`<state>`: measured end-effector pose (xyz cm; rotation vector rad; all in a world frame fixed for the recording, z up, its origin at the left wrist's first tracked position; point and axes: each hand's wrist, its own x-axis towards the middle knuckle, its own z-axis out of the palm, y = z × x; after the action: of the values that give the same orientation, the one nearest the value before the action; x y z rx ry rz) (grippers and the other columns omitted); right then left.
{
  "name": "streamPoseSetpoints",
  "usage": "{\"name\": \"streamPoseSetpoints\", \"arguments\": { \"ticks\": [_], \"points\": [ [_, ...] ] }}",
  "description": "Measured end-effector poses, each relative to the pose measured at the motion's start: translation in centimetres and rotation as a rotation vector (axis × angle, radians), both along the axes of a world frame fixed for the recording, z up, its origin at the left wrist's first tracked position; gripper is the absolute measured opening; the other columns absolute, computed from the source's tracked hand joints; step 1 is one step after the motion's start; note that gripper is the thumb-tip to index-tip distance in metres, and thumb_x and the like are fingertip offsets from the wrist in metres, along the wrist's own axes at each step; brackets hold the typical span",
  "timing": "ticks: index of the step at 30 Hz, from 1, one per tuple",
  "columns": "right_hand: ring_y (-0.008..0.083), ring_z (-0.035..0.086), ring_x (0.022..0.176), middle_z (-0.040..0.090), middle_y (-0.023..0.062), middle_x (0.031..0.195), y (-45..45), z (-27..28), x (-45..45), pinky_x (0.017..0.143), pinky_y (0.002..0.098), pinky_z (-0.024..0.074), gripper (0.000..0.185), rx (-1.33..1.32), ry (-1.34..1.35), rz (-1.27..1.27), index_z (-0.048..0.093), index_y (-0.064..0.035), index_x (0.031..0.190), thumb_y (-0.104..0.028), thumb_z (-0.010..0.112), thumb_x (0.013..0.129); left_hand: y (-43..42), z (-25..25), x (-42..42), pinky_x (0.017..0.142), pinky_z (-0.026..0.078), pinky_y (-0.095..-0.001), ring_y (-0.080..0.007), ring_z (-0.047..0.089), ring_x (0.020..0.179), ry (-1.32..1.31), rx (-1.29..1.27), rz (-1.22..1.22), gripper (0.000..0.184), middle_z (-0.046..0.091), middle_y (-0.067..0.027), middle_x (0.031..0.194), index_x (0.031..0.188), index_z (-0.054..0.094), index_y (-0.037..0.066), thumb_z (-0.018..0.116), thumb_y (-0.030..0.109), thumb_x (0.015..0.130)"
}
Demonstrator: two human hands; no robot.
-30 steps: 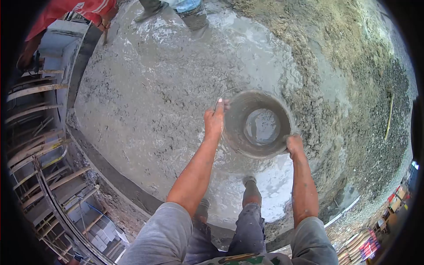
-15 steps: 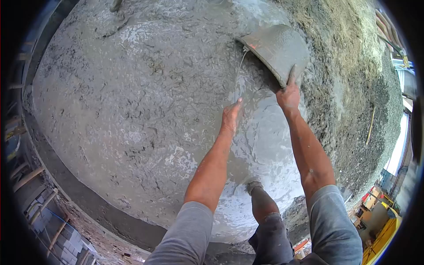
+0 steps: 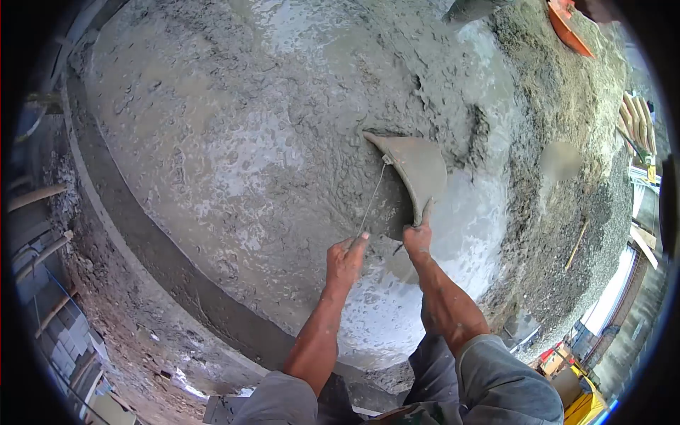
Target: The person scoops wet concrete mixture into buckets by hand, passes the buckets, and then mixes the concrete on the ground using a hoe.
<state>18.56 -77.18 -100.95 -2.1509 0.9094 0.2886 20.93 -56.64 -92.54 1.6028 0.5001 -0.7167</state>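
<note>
A cement-coated bucket lies tipped on its side in a wide spread of wet grey mortar, its mouth facing left and toward me. A thin wire handle runs from its far rim to my left hand, which is closed on the handle's end. My right hand grips the bucket's near rim, thumb lying along the outer wall. Shadow darkens the inside of the bucket, so its contents are hard to make out.
Sand and gravel bank up on the right, with a thin stick on them. An orange container is at the upper right. A curved low border edges the mortar on the left, with wooden poles beyond.
The bucket has come closer to my body, with both hands drawing in alongside it. My view has shifted, and the orange container now shows at the upper right.
</note>
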Motion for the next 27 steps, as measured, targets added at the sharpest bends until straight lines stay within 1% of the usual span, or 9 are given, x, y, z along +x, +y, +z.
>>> {"name": "streamPoseSetpoints", "arguments": {
  "ticks": [2,3,6,14,18,21,23,26,27],
  "points": [
    [0.0286,0.062,0.085,0.062,0.0193,0.109,1.9,0.9,-0.4,0.076,0.0333,0.0483,0.092,-0.005,0.046,-0.005,0.009,-0.0150,0.148,0.001,0.049,0.066,0.7,4.4,1.2,0.062,0.042,-0.0430,-0.0349,0.055,0.062,-0.037,0.162,-0.084,0.046,0.059,-0.0192,0.065,0.072,0.058,-0.003,0.053,0.041,0.087],
    [0.0260,0.059,0.062,0.064,0.0142,0.083,3.6,4.5,0.9,0.056,0.0329,0.0472,0.070,0.136,-0.005,-0.202,0.040,-0.0029,0.135,-0.003,0.053,0.067,0.6,6.9,2.3,0.065,0.042,-0.0445,-0.0378,0.056,0.067,-0.045,0.208,-0.122,0.047,0.060,-0.0212,0.070,0.074,0.059,-0.002,0.053,0.042,0.087],
    [0.0193,0.048,0.045,0.055,0.0086,0.061,2.0,4.8,0.6,0.041,0.0317,0.0362,0.031,0.609,0.317,-0.279,0.060,0.0031,0.099,-0.007,0.054,0.070,0.0,14.5,4.4,0.071,0.045,-0.0476,-0.0436,0.059,0.079,-0.057,0.348,-0.218,0.049,0.063,-0.0251,0.078,0.081,0.062,-0.002,0.051,0.046,0.086],
    [0.0172,0.045,0.051,0.052,0.0093,0.069,13.1,17.3,-1.6,0.042,0.0364,0.0321,0.021,0.695,0.622,-0.033,0.057,0.0031,0.084,-0.008,0.045,0.071,10.2,33.6,1.2,0.078,0.046,-0.0389,-0.0318,0.062,0.089,-0.072,0.430,0.045,0.056,0.064,-0.0224,0.087,0.101,0.061,-0.005,0.058,0.048,0.083],
    [0.0233,0.055,0.067,0.060,0.0164,0.080,20.5,29.1,-1.6,0.059,0.0402,0.0426,0.031,0.632,0.184,0.292,0.059,0.0113,0.089,-0.007,0.049,0.066,19.1,46.8,-1.7,0.084,0.044,-0.0428,-0.0400,0.059,0.100,-0.107,0.506,0.273,0.060,0.061,-0.0291,0.099,0.112,0.055,-0.002,0.054,0.051,0.083],
    [0.0240,0.056,0.067,0.060,0.0153,0.074,26.3,40.5,1.1,0.060,0.0408,0.0425,0.028,0.661,0.133,0.550,0.060,0.0119,0.081,-0.009,0.050,0.065,25.3,58.7,-3.0,0.074,0.045,-0.0355,-0.0249,0.059,0.081,-0.303,0.522,0.474,0.060,0.062,-0.0156,0.084,0.105,0.056,-0.002,0.057,0.053,0.082],
    [0.0228,0.054,0.064,0.059,0.0138,0.067,30.7,54.8,3.2,0.057,0.0422,0.0411,0.024,0.530,0.176,0.593,0.058,0.0118,0.072,-0.010,0.051,0.064,28.4,67.3,-3.8,0.069,0.043,-0.0323,-0.0180,0.053,0.074,-0.368,0.478,0.569,0.058,0.057,-0.0079,0.077,0.099,0.057,-0.002,0.057,0.053,0.083],
    [0.0210,0.052,0.061,0.054,0.0123,0.063,37.0,57.7,5.6,0.052,0.0393,0.0389,0.016,0.905,0.066,0.686,0.054,0.0076,0.067,-0.007,0.053,0.062,34.3,74.8,-5.4,0.051,0.038,-0.0275,-0.0135,0.047,0.060,-0.517,0.643,0.616,0.066,0.053,-0.0079,0.074,0.095,0.058,-0.003,0.055,0.061,0.080],
    [0.0233,0.055,0.064,0.057,0.0173,0.069,38.5,62.2,6.2,0.053,0.0395,0.0395,0.016,0.802,0.101,0.795,0.055,0.0078,0.069,-0.007,0.054,0.064,36.0,77.1,-5.5,0.042,0.023,-0.0213,-0.0050,0.034,0.049,-0.555,0.492,0.732,0.046,0.040,0.0052,0.063,0.087,0.054,0.010,0.061,0.055,0.080]
  ]
}}
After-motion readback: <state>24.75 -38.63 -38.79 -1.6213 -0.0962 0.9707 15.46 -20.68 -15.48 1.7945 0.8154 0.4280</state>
